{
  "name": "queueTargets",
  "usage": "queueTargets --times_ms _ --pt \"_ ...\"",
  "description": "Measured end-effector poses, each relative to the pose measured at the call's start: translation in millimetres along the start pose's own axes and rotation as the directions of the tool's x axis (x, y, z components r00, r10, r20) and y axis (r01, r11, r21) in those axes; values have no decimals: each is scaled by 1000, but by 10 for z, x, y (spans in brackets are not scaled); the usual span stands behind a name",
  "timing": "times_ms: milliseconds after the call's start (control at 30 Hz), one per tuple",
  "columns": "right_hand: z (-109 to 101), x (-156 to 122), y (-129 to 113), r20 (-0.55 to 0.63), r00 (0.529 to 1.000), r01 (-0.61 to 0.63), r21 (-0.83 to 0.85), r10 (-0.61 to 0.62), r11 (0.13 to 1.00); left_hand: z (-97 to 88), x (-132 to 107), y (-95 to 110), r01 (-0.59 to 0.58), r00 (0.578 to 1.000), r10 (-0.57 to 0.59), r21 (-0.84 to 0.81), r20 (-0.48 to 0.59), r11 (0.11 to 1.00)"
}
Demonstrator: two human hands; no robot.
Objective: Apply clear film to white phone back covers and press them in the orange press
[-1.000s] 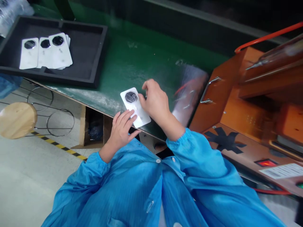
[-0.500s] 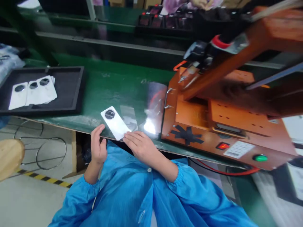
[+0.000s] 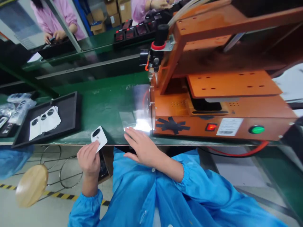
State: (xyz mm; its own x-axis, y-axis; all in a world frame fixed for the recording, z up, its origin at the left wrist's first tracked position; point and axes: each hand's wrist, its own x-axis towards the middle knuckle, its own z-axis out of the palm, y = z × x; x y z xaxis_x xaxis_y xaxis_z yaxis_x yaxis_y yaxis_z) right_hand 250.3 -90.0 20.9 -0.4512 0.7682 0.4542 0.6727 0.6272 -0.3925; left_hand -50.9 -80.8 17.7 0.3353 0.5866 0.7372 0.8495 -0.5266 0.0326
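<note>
My left hand (image 3: 89, 157) grips the lower end of a white phone back cover (image 3: 102, 138) at the table's front edge. A dark round camera area marks the cover's upper end, and my fingers hide its lower part. To the right, my right hand (image 3: 142, 146) is open, palm down, its fingertips near a clear film sheet (image 3: 127, 119) on the green table. Several similar white covers (image 3: 49, 121) overlap in a black tray (image 3: 75, 110) at the left.
An orange press machine (image 3: 165, 110) with a red switch and a green button stands on the right. Bagged parts (image 3: 21, 107) lie beyond the tray. A wooden stool (image 3: 32, 186) is below on the left. Co-workers in pink sleeves (image 3: 68, 15) work across the bench.
My left hand has taken hold of the white cover and moved it left. My right hand has let go of it. The view has turned toward the right.
</note>
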Motion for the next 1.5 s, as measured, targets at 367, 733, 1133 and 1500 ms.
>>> queueTargets --times_ms 367,733,1133,1500 --pt "-1139 -906 -10 -458 888 -128 -323 -37 938 332 1367 1395 -302 941 336 -565 -46 768" --pt "-1627 -1355 978 -717 682 -441 -561 -144 701 1293 2807 2739 692 720 191 -707 667 -143" --pt "-1636 -724 1755 -542 813 -477 -413 211 776 1614 2945 2905 804 550 -218 -582 806 -123" --pt "-2052 -693 1677 -172 902 -428 -240 396 871 694 1150 1776 923 372 -129 -381 919 -54"
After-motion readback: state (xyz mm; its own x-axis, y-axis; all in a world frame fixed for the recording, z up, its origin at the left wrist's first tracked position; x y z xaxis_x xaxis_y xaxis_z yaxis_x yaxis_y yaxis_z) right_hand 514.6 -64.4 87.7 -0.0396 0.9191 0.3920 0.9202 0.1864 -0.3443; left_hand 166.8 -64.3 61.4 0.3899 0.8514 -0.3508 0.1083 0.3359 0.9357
